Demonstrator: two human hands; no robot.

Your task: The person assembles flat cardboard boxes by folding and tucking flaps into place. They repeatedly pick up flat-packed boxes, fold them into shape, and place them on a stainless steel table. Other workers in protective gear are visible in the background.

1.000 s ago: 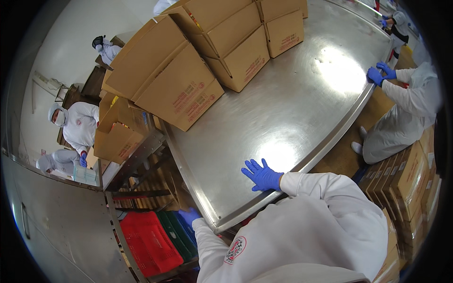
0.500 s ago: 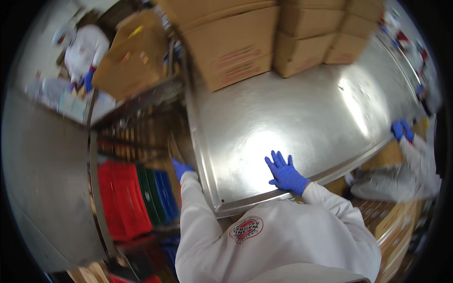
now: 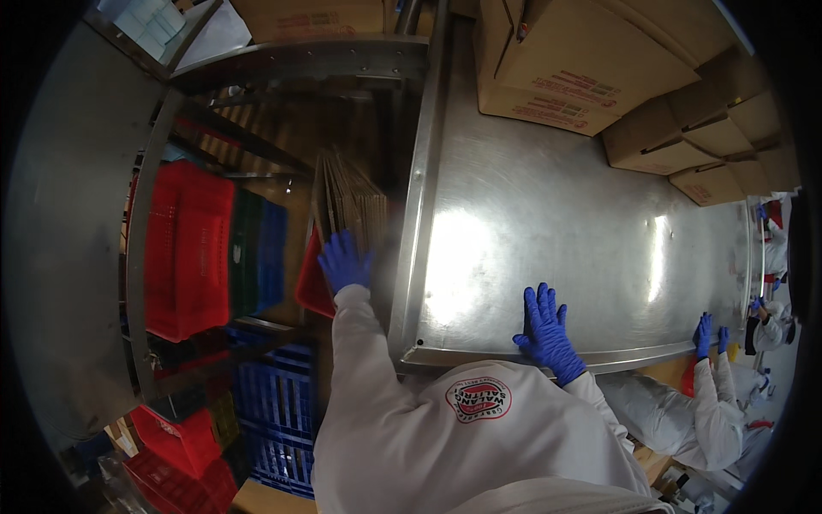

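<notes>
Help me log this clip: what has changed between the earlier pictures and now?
The left hand has reached forward, past the near left corner of the steel table, to the flattened cardboard; any grip is unclear. The view swung left. The right hand still rests on the table.

- Two of the wearer's blue-gloved hands: one left hand (image 3: pixel 344 259), one right hand (image 3: pixel 548 334).
- Two blue-gloved co-worker's hands (image 3: pixel 704 336) at the nearest neighbour's sleeves.
- One broad, rimmed, shiny metal table (image 3: pixel 548 214).
- At least three brown cardboard boxes (image 3: pixel 556 81) on it; overlap hides the exact number.
- One bundle of flat brown cardboard sheets (image 3: pixel 366 201), too tightly packed to count.
- At least one solid-sided red plastic crate (image 3: pixel 188 248), one green plastic crate (image 3: pixel 246 257) and one blue plastic crate (image 3: pixel 271 257) standing together.
- At least one slatted blue plastic crate (image 3: pixel 274 385) lower down.
- One round red-and-black badge (image 3: pixel 478 400).
</notes>
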